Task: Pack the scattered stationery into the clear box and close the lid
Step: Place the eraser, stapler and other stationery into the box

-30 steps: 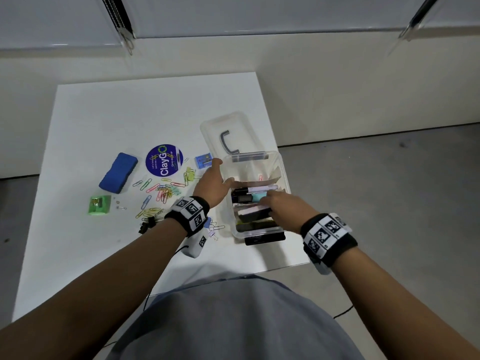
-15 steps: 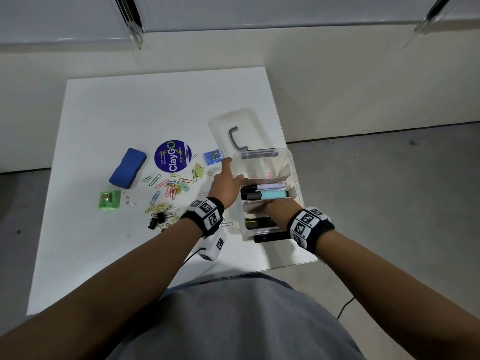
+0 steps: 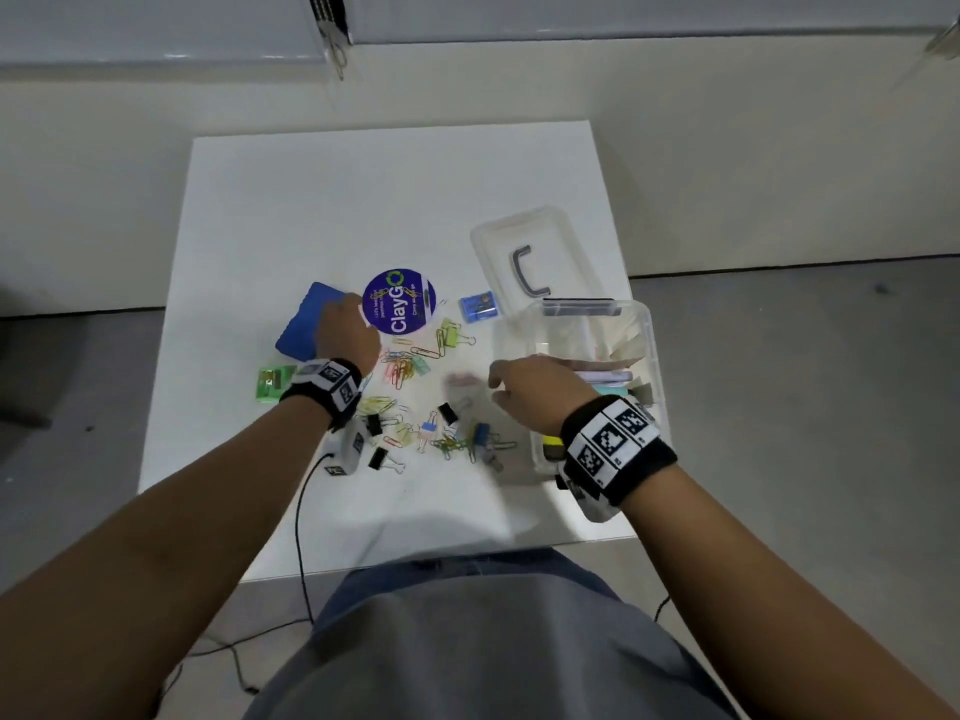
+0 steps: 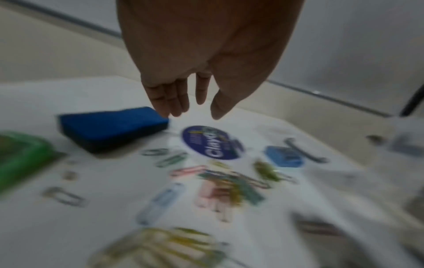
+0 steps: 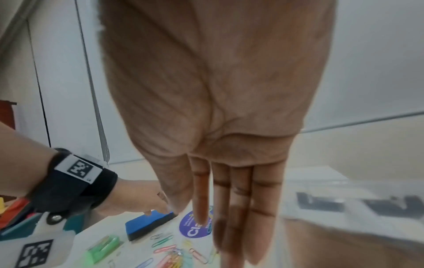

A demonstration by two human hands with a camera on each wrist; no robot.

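Note:
The clear box [image 3: 647, 324] stands at the table's right edge with markers and notes inside. Its lid [image 3: 524, 236] lies flat behind it, handle up. My left hand [image 3: 345, 330] is open, fingers straight, the tips at the near end of the blue eraser [image 3: 296, 330]; in the left wrist view the left hand [image 4: 192, 108] just meets the blue eraser [image 4: 110, 127]. My right hand [image 3: 519, 387] hovers just left of the box wall, and in the right wrist view the right hand [image 5: 229, 244] is open and empty.
A round ClayGo disc [image 3: 399, 302], a small blue sharpener [image 3: 478, 306], a green plastic piece [image 3: 270, 383], coloured paper clips [image 3: 400, 368] and binder clips [image 3: 382, 457] are strewn over the white table [image 3: 363, 200]. A wrist cable [image 3: 301, 511] trails off the front edge.
My left hand left the box's left wall and went left to the blue eraser. My right hand came up out of the box and now hangs beside its left wall.

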